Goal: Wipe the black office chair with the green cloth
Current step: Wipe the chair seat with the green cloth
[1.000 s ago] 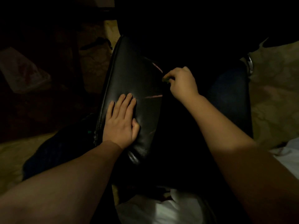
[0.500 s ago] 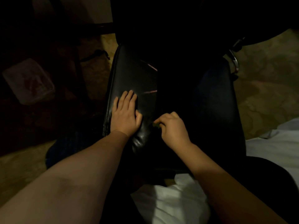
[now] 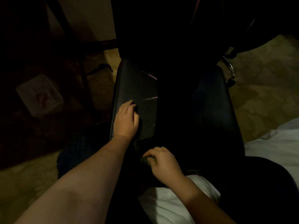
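Note:
The black office chair (image 3: 135,84) fills the middle of the dim view, its leather pad scratched with pale lines. My left hand (image 3: 126,120) rests on the pad's near left part, its fingers now curled against the leather. My right hand (image 3: 161,162) sits lower, at the chair's near edge, and grips a bunched green cloth (image 3: 146,159) that peeks out under the fingers. Most of the cloth is hidden in the fist. The chair's middle and right side lie in deep shadow.
A clear plastic box (image 3: 39,96) lies on the dark floor at left. Dark furniture legs (image 3: 84,78) stand beside the chair. White fabric (image 3: 163,206) lies near my body and at right. A chrome chair part (image 3: 230,68) shows at upper right over patterned carpet.
My right hand has drawn the cloth down the chair toward me, from the pad's upper part to its near edge. My left hand's flat fingers have curled. The view has tilted down.

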### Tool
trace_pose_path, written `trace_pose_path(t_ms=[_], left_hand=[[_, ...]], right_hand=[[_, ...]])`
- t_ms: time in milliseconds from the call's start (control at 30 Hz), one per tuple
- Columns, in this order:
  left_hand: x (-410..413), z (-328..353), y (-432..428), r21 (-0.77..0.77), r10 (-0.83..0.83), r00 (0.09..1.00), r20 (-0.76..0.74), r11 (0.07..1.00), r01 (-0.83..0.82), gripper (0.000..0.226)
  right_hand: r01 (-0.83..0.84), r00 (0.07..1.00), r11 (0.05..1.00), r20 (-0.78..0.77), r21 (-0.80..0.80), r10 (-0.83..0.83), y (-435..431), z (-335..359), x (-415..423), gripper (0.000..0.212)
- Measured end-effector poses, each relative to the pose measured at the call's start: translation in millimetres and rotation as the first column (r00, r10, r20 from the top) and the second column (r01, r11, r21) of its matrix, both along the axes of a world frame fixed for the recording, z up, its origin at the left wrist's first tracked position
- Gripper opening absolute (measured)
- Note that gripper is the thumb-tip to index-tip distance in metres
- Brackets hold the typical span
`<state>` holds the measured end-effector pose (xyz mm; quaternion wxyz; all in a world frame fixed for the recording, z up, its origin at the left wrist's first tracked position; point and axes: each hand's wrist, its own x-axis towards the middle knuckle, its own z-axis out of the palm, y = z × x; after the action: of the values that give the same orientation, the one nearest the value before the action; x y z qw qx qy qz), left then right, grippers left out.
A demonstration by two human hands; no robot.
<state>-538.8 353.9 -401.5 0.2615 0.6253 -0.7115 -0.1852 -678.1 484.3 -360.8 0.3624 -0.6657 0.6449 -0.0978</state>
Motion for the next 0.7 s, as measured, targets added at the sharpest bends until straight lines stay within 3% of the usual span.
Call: trace_pose_path(t_ms=[100,200,367,700], left_hand=[[4,4,0,0.044,0.147,0.989,0.013,0.988,-0.147,0.04],[2,2,0,0.061,0.154,0.983,0.096,0.985,-0.161,0.045],[0,-5,0,0.037,0.173,0.978,0.117,0.983,-0.179,0.044],[-3,-13,-3,-0.022,0.138,0.969,0.204,0.99,-0.137,0.054]], right_hand=[[0.098,0.994,0.977,-0.036,-0.188,-0.107,-1,3,-5,0.023],[-0.026,0.985,0.945,-0.168,-0.326,-0.031,0,-1,-9,0.02],[-0.012,0.967,0.914,-0.237,-0.404,-0.092,-10,-15,-12,0.016],[-0.011,0.969,0.865,-0.218,-0.502,-0.115,-69,-24,-31,0.016]])
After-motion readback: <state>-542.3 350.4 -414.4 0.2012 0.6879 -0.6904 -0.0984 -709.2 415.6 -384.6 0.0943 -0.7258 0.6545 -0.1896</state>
